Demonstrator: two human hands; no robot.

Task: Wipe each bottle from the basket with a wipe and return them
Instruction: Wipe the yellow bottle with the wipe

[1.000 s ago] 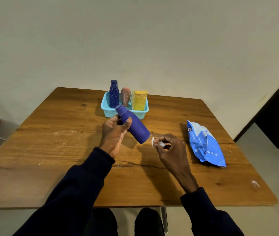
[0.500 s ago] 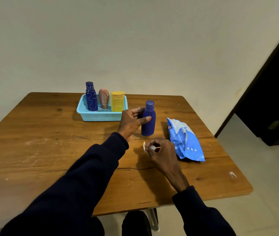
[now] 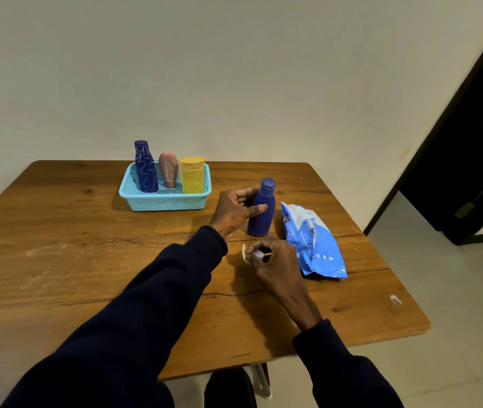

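**The blue bottle now stands up on the tabletop**

A second ago the plain blue bottle [image 3: 261, 208] was tipped over in the air in front of the basket. Now it stands straight up on the wooden tabletop [image 3: 57, 245], to the right of the basket and just beside the blue pack of wipes [image 3: 312, 241]. Its cap points up.

The left hand [image 3: 235, 212] is next to the bottle on its left side. The thumb lies across the front of the bottle and the fingers curl toward its far side. The grip looks loose, and I cannot tell if the hand is holding the bottle tight or just touching it. The dark sleeve [image 3: 146, 304] of that arm runs across the tabletop.

The right hand [image 3: 274, 260] is near the bottom of the bottle, a little closer to the person. Its fingers are pinched shut on a small white wipe [image 3: 249, 254], which is bunched up small. A bit of white pokes out on the left of the fingers.

The light blue basket [image 3: 165, 201] sits near the far edge of the tabletop. Three bottles stand inside it. A dark blue bottle with white squiggles [image 3: 145, 167] is on the left. A brown bottle [image 3: 169, 169] is in the middle. A yellow bottle [image 3: 193, 175] is on the right.
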